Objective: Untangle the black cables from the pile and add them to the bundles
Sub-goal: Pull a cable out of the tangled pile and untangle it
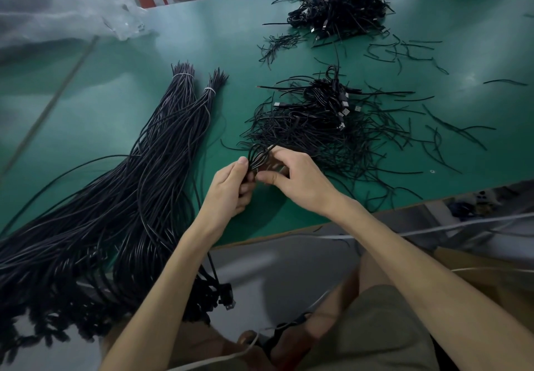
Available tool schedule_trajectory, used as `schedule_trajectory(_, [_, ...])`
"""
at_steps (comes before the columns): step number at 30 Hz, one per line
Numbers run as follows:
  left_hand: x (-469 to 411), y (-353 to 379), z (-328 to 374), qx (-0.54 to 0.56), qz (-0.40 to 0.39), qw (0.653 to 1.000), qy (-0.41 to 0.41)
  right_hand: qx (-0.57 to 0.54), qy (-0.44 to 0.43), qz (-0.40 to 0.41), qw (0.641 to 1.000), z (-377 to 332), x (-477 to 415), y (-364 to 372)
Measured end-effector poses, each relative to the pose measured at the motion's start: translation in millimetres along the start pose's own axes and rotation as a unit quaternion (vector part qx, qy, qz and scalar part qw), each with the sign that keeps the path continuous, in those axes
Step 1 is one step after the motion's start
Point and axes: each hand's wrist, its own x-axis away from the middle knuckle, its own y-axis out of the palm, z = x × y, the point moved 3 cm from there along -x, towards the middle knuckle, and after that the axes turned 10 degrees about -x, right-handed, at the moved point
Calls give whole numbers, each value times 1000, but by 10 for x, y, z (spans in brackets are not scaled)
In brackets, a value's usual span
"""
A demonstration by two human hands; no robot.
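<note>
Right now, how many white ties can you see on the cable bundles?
2. One tie wraps the far end of the left bundle; the second tie wraps the right bundle beside it. Others may be hidden nearer you.

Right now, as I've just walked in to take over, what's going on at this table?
A person sits at the green table. The left hand holds a small clump of black cables at the near edge of the tangled pile, and the right hand pinches at its strands. Two tied bundles lie to the left, draped over the table's edge.
</note>
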Motion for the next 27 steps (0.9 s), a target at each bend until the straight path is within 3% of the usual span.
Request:
schedule_trajectory(8, [17, 37, 39, -49, -15, 998, 29, -39, 15, 17, 999, -32, -1, -38])
schedule_trajectory(13, [1, 26, 58, -115, 53, 989, 79, -30, 11, 44, 998, -54, 1, -76])
schedule_trajectory(21, [16, -57, 29, 5, 90, 993, 82, -52, 46, 111, 991, -31, 20, -129])
schedule_trajectory(27, [94, -74, 155, -126, 96, 974, 159, -8, 30, 133, 991, -139, 58, -118])
